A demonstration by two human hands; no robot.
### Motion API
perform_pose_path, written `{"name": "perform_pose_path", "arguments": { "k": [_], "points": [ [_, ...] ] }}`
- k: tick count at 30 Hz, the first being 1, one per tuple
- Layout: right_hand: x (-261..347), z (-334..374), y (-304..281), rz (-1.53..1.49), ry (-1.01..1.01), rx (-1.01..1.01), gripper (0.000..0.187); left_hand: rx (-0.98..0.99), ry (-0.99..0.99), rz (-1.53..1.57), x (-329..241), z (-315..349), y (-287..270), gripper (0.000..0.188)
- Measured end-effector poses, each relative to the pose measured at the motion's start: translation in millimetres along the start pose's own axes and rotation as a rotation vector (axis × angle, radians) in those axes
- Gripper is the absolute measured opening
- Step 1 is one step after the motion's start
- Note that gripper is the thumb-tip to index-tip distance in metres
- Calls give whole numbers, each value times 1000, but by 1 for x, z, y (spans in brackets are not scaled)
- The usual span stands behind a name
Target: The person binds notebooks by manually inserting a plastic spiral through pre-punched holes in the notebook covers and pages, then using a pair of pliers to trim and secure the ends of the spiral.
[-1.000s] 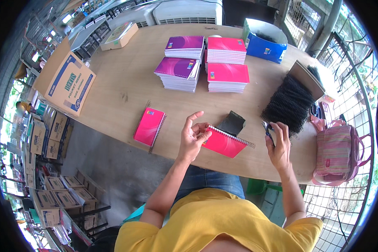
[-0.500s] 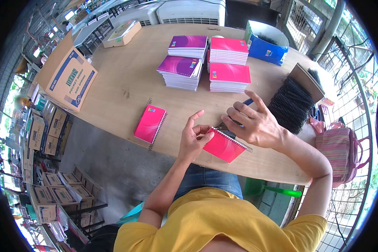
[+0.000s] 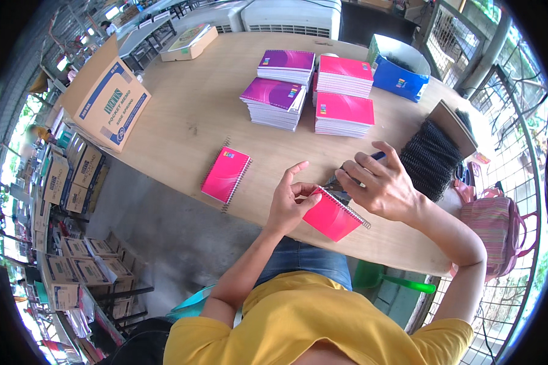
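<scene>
My left hand pinches the top left corner of a small pink spiral notebook between thumb and fingers, its index finger raised. A wire coil runs along the notebook's upper edge and sticks out past the right end. Above this coil, my right hand is curled round a blue-handled tool that looks like pliers; the fingers partly hide it, and its tip cannot be made out. To the left, another pink spiral notebook lies near the table's front edge, coil ends sticking out at both ends.
Stacks of purple notebooks and pink notebooks stand farther back on the table. Right of them are a blue box and a heap of black coils. An open carton stands at left; a striped bag is at right.
The view has shifted slightly, so the table's things sit farther right in it. Both hands keep nearly the same pose at the notebook's coil; the right fingers look slightly more curled.
</scene>
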State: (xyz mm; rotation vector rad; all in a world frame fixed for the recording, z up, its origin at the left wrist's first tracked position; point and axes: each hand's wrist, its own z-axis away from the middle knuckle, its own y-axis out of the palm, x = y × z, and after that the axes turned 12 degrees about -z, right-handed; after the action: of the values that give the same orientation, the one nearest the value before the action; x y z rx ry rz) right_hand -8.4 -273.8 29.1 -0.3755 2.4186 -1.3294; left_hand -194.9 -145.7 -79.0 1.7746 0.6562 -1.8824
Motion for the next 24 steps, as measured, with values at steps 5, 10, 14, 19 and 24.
{"name": "perform_pose_path", "arguments": {
  "k": [5,10,14,19,24],
  "points": [
    [-3,-4,2,29,-82,20,17,1,-2,-24,-1,-1,1,74],
    [-6,-3,0,70,-123,6,18,19,8,-13,0,-2,2,75],
    [-4,1,-2,50,-133,76,17,32,-6,-20,0,-2,1,75],
    [1,19,6,-144,137,141,17,-25,-8,-58,-5,0,3,76],
    [0,7,-6,29,-1,4,17,8,16,-56,-2,-1,3,77]
  ]
}}
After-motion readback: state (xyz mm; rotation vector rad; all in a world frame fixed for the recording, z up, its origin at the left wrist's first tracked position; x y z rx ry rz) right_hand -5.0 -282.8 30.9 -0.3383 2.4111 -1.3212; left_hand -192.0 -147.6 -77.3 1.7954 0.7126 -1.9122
